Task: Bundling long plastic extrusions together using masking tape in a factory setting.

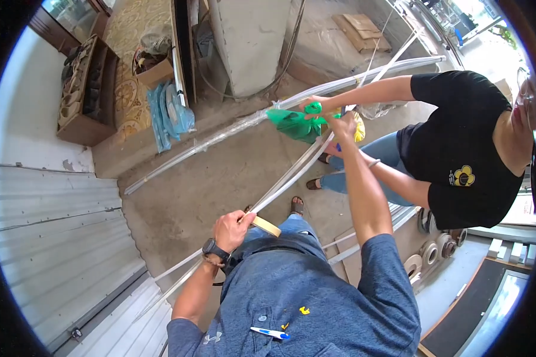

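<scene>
Gripping the long white strips [292, 172] and a roll of tape [267, 225] in my closed left hand [231, 229], I pinch their far end beside the green bag [295, 124] with my right hand [342, 126]. Loosening either grip could let the bundle sag and spring apart.

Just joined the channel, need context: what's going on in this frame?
The person wearing the camera grips a bundle of long pale strips with the left hand, which also holds a roll of tan tape. The right hand reaches out to the strips further along, at a green plastic bag. A second person in a black shirt also has a hand on the bag. More rolls lie on the floor.
</scene>
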{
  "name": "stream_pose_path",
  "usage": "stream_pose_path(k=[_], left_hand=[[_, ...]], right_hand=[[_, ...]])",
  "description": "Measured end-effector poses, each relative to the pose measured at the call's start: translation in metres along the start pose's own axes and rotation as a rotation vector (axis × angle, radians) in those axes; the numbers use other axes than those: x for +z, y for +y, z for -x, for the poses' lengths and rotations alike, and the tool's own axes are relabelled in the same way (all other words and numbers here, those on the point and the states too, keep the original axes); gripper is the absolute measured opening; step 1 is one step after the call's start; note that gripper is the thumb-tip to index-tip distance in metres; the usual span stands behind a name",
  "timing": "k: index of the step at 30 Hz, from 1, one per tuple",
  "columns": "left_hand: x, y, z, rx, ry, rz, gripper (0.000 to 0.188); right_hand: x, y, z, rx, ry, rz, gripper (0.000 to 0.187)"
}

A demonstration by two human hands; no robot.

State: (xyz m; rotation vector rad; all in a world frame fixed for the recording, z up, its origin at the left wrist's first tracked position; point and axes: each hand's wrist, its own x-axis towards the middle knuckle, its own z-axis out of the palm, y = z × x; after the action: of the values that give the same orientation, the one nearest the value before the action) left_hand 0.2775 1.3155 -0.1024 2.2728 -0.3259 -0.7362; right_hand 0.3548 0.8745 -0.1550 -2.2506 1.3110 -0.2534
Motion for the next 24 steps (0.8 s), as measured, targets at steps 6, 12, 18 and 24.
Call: stream_pose_path(k=[6,12,18,24], left_hand=[[-0.007,-0.006,-0.02,-0.026,-0.073,-0.015,0.042],[-0.008,0.004,-0.047,0.077,-0.117,0.086,0.037],[0.019,0.022,-0.115,-0.131,-0.585,0.396,0.072],[0.068,0.029,-0.144,-0.058,-0.855,0.811,0.072]], right_hand=[[-0.031,-0.039,0.026,-0.517,-0.356,0.359,0.029],[-0.023,-0.07,0.126,-0.638,-0.681,0.198,0.03],[-0.049,-0.075,0.198,-0.661,-0.78,-0.117,0.033],[-0.094,-0.059,0.237,-0.628,-0.89,-0.432,0.02]])
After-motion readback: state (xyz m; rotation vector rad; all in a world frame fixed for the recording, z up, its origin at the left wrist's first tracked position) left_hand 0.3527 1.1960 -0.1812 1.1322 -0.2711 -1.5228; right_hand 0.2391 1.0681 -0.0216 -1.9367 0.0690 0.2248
